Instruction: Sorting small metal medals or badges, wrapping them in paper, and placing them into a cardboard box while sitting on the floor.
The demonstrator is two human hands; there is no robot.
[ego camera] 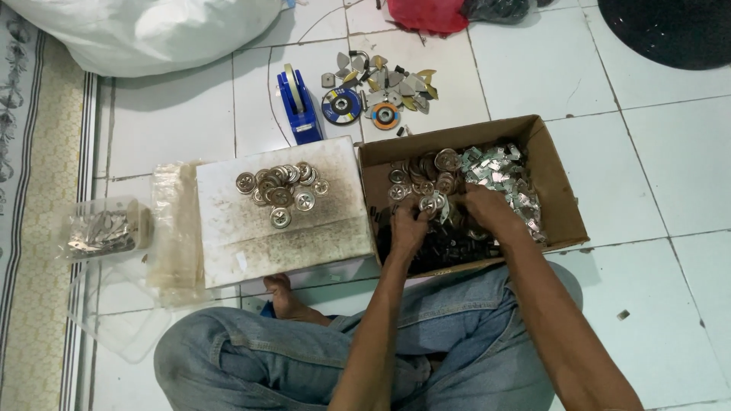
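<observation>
Round metal disc (429, 203): pinched between fingers of left hand (409, 226) and right hand (480, 207), both closed on it, above brown cardboard box (560, 199). Box contents: more discs at left rear, shiny metal clips (502, 176) at right, dark small parts (449, 247) at front. Just left of box: stained white block (251, 228) bearing pile of discs (280, 187). Behind: blue tape dispenser (298, 103).

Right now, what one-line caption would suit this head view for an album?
Both hands, left hand and right hand, dig among metal discs in a cardboard box on the tiled floor.
</observation>
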